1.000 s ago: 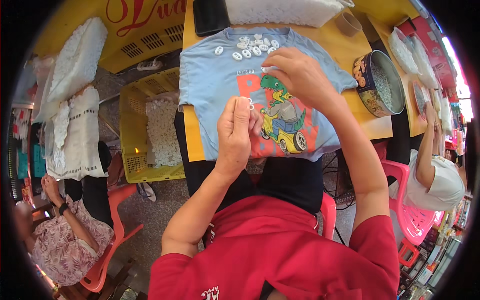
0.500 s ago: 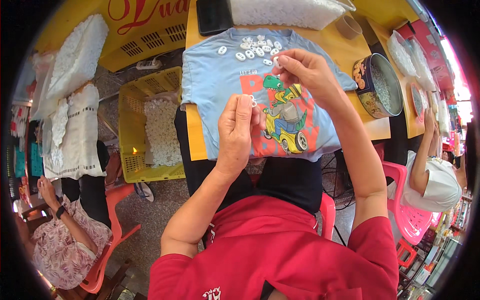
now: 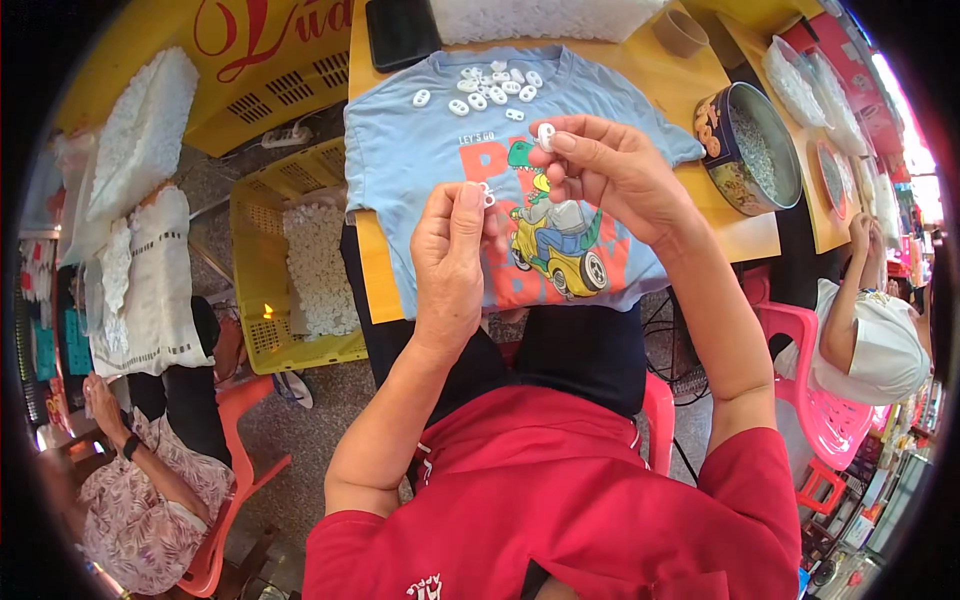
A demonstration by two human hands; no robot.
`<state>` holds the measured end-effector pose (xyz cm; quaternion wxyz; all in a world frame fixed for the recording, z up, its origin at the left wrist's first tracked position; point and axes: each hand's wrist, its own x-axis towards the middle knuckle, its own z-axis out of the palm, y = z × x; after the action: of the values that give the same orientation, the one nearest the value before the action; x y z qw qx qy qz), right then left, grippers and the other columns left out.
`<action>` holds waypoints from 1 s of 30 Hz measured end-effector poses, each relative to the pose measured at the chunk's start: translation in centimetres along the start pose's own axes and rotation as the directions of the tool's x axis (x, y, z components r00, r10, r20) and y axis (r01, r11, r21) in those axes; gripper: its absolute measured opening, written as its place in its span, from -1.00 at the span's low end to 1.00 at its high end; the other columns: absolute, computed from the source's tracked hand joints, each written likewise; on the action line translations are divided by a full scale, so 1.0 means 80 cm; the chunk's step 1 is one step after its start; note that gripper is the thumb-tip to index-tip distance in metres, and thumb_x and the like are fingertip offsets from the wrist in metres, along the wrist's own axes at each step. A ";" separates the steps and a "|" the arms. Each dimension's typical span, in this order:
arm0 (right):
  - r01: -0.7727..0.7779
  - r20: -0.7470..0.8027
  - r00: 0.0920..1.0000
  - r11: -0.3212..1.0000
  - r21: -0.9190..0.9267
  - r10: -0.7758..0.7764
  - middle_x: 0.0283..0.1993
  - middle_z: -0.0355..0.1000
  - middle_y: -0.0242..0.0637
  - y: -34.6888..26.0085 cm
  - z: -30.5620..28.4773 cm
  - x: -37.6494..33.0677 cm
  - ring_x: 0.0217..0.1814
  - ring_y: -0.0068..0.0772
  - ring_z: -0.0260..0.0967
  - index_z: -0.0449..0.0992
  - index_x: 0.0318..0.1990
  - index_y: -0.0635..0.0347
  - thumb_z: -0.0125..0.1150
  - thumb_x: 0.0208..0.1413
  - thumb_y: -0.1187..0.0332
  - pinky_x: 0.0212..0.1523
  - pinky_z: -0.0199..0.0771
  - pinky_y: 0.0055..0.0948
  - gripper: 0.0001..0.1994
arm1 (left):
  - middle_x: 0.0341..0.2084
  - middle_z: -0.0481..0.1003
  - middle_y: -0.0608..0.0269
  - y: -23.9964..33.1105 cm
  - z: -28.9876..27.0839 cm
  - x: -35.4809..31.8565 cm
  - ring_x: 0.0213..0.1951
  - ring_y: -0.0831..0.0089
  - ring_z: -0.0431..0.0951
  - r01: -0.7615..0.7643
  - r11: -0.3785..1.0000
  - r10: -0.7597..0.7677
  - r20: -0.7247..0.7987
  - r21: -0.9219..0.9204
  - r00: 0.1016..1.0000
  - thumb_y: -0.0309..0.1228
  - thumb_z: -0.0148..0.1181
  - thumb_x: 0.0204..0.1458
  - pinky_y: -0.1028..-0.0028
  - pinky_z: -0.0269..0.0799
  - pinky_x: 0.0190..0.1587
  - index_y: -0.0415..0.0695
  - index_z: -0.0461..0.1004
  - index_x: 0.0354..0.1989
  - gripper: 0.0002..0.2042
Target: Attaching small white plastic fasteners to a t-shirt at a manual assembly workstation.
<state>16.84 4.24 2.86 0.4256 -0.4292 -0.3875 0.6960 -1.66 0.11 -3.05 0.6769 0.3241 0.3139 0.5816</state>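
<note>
My left hand (image 3: pixel 450 265) pinches a small white plastic piece with two holes (image 3: pixel 487 195) between thumb and fingertips. In my right hand (image 3: pixel 615 170), closed at thumb and forefinger, is another white oval plastic piece (image 3: pixel 545 137). The two pieces are apart, held over a light blue T-shirt (image 3: pixel 400 150) with a colourful cartoon print, spread flat on the table. Beyond my hands, several similar white oval pieces (image 3: pixel 478 101) lie loose near the shirt's collar, and one small piece (image 3: pixel 514 115) sits closer to my right hand.
A round tin (image 3: pixel 710 130) of small shiny parts stands at the right of the wooden table (image 3: pixel 740 240). A clear bin of white pieces (image 3: pixel 540 20) and a dark tray (image 3: pixel 402 32) are at the back. A yellow crate (image 3: pixel 262 220) is left; people sit on both sides.
The view has shifted slightly, so the table things sit a little further left and up. My hands keep their pinches; the right hand has turned a little, showing more of its piece.
</note>
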 end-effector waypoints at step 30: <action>0.156 -0.111 0.982 0.987 0.038 -0.151 -0.26 0.49 -0.29 0.029 0.048 -0.066 -0.40 -0.60 0.43 0.48 -0.04 0.34 0.22 0.15 0.41 -0.40 0.53 -0.57 -0.74 | -0.53 0.35 0.35 0.018 0.020 -0.016 -0.49 0.64 0.31 -0.257 0.952 0.235 0.140 0.168 0.962 -0.36 -0.10 0.31 0.60 0.28 -0.38 -0.19 0.32 -0.27 -0.83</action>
<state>14.11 -2.13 3.47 0.5081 -0.4253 -0.3795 0.6457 -1.41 -1.14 -0.90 0.5837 0.4557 0.2830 0.6096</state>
